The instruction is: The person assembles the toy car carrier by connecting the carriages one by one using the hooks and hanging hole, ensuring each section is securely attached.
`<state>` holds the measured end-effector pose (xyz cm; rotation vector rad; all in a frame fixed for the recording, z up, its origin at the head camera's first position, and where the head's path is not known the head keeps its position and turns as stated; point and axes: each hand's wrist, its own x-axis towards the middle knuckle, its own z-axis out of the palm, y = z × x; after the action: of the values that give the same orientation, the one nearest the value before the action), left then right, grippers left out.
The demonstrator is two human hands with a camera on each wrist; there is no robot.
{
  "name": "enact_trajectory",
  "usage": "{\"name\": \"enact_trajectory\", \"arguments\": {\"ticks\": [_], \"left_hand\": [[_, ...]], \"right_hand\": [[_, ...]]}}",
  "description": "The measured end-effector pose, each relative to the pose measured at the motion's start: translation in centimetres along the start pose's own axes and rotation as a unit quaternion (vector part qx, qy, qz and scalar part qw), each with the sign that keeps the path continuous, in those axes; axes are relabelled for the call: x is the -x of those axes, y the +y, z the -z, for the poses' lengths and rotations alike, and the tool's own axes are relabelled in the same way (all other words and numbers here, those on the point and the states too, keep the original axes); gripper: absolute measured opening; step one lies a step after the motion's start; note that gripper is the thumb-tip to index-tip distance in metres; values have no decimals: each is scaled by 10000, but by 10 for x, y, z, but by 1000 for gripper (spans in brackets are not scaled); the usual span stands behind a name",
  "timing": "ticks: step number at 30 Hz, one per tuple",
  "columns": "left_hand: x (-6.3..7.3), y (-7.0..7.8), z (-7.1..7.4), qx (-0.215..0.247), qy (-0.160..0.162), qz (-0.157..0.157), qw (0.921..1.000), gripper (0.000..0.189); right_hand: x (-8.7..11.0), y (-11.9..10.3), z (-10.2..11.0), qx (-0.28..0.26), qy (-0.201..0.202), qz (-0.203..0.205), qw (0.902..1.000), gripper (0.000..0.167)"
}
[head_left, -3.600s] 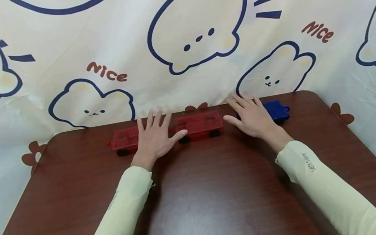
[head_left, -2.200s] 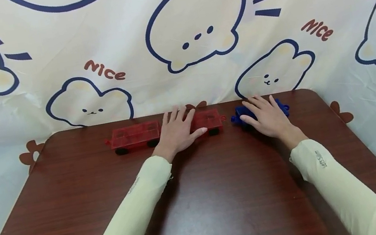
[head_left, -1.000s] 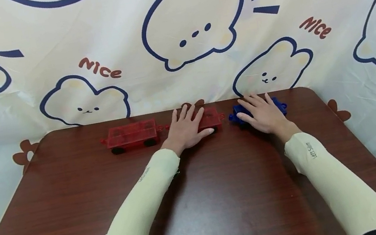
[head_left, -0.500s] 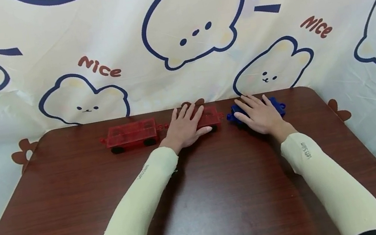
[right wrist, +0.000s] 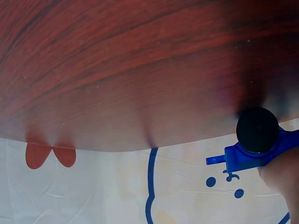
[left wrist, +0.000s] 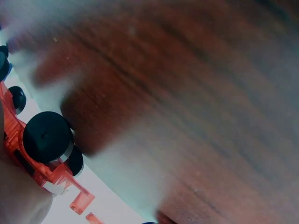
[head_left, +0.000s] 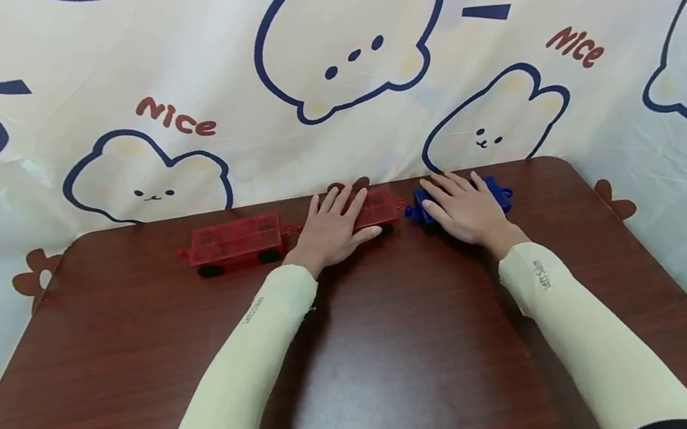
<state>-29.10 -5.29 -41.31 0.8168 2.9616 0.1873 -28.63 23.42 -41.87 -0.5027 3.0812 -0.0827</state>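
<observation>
In the head view, my left hand (head_left: 330,236) rests with fingers spread on the right-hand red toy train car (head_left: 381,208), covering its left part. My right hand (head_left: 469,211) lies over a blue toy train car (head_left: 501,192), fingers extended. The blue car's left hitch is right at the red car's right hitch. A second red toy train car (head_left: 234,241) stands to the left, its hitch at the covered one's left end. The left wrist view shows a black wheel (left wrist: 48,137) of a red car; the right wrist view shows the blue car's end and wheel (right wrist: 257,129).
The cars stand in a row near the far edge of a dark brown wooden table (head_left: 376,362). Behind it hangs a pale cloth (head_left: 256,107) with cartoon outlines.
My left hand has shifted right, from the left red car onto the right one. My right hand has moved onto the blue car, which has slid left, narrowing the gap to the red car.
</observation>
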Motion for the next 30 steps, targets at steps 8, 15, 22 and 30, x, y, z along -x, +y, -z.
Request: {"name": "enact_trajectory", "arguments": {"ticks": [8,15,22,30], "left_hand": [[-2,1,1,-69,-39,-118,9999,84],[-1,1,0,-60,-87,22,9999,84],[-1,0,0,5,-66,60,10000,85],[0,1,1,-25,-34,45,10000,84]], "right_hand": [[0,1,-2,29,30,-159,9999,71],[-6,-1,-2,58,3,-97,9999,72],[-8,-6,-2,104,-10,-79,9999,72],[-11,-7,-3,148,107,-49,9998,74]]}}
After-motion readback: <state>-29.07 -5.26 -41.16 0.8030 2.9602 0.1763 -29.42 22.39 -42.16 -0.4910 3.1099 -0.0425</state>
